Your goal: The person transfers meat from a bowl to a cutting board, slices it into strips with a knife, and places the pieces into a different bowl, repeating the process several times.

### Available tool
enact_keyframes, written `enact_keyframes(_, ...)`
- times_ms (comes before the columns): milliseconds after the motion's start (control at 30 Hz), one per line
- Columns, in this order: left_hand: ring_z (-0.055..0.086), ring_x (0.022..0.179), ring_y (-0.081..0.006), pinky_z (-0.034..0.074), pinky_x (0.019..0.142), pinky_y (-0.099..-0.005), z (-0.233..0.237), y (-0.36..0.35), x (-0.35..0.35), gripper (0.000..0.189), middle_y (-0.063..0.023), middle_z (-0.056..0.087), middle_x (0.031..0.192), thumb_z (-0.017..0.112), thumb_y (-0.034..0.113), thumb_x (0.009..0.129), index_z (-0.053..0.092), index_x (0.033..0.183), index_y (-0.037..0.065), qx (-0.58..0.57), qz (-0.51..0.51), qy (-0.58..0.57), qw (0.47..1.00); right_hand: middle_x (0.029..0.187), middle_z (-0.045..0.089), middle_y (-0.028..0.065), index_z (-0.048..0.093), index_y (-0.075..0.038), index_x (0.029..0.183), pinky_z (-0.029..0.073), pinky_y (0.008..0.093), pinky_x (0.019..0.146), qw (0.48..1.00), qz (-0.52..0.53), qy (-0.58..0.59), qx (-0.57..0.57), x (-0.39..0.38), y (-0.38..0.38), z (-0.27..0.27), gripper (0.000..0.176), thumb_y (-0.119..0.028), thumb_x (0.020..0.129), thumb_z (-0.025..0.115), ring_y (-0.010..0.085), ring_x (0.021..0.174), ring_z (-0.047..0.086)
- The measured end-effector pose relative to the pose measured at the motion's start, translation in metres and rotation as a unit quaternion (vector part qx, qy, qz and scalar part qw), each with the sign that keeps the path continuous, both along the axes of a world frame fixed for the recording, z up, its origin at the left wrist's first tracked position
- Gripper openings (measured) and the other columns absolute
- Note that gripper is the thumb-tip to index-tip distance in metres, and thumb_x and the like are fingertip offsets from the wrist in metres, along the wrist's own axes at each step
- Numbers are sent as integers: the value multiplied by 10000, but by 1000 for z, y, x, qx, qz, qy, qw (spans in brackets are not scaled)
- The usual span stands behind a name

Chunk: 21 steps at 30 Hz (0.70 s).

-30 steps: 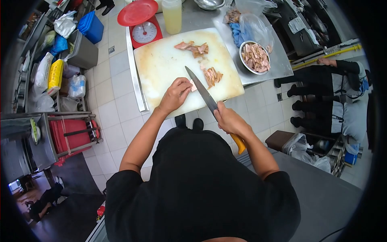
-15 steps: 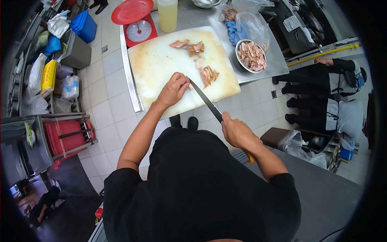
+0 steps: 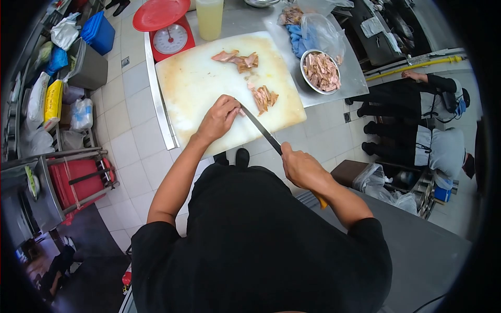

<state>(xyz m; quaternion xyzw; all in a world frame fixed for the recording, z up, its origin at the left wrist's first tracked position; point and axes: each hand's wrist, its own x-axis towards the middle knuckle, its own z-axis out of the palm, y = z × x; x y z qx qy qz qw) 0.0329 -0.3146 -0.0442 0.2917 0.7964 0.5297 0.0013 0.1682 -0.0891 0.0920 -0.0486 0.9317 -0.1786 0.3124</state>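
Observation:
Fingers bent together, my left hand (image 3: 219, 117) presses a small piece of meat (image 3: 240, 111) onto the white cutting board (image 3: 193, 83). My right hand (image 3: 302, 167) is wrapped round the handle of a long knife (image 3: 261, 129), whose tip end lies beside my left fingertips. Cut meat strips (image 3: 264, 99) form a pile on the board, right of the blade. Farther back on the board are larger meat pieces (image 3: 237, 60). A metal bowl (image 3: 320, 91) full of cut meat stands on the steel table to the right.
A red scale (image 3: 171, 39) and a container of yellowish liquid (image 3: 210, 21) stand behind the board. Blue cloth (image 3: 298, 41) and plastic bags (image 3: 317, 30) lie near the bowl. Two other people (image 3: 417, 143) are at the right. A grey bin (image 3: 90, 67) stands at the left.
The whole view has shifted slightly, with the board and table now a little farther left. Both hands keep nearly the same places on the knife and the meat.

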Motion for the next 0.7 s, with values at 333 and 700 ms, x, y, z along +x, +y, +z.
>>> enact_keyframes(333,623,912,-315,514,799,-372,-2,-1,-4,127,-138,596,1006,630,-16,889,642,1015,-4,1,-5,17,1000,759,638,325,416,58,1011,507,572,701,1000,-2,-19,14,-18,-8,-1,127,-25,917,400,512,739,641)
enact_keyframes(700,637,855,-268,521,736,-341,-6,1,-7,134,-127,607,989,649,-15,890,655,1024,-8,-2,14,39,999,792,646,343,425,84,1024,524,558,691,1000,0,-8,21,-24,-16,-16,170,23,866,439,491,767,664)
